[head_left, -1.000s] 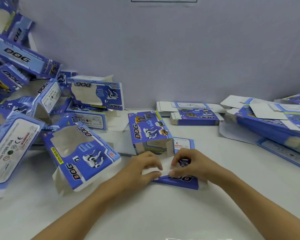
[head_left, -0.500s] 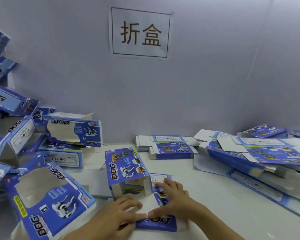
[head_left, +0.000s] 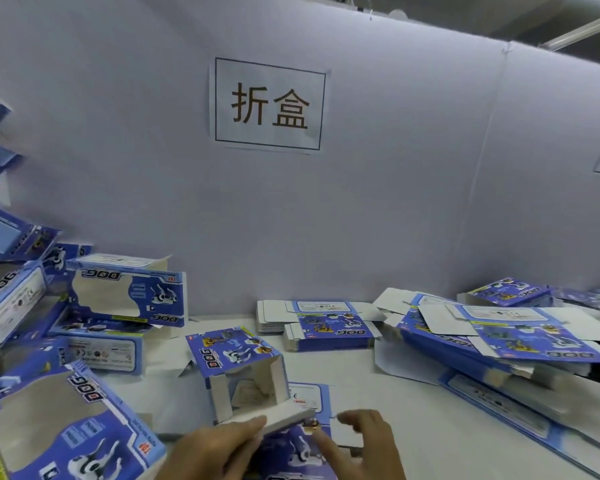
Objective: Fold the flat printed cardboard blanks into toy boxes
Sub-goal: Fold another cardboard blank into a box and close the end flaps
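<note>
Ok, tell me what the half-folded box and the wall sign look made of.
Half-folded box: thin cardboard, it seems, printed blue outside with a slight sheen, plain grey-white inside where it gapes open. Wall sign: probably plain matt paper, a flat white sheet bearing dark characters.

Both hands sit low at the bottom edge. Left hand point(head_left: 219, 448) reaches forward with straight fingers, right hand point(head_left: 364, 441) has fingers loosely curled, index finger pointing left.

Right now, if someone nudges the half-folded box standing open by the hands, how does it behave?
The half-folded box probably slides or tips easily: hollow thin card, open-ended. Its walls likely flex or collapse flat, since no end flaps look tucked. The white table looks smooth, so little grip.
</note>
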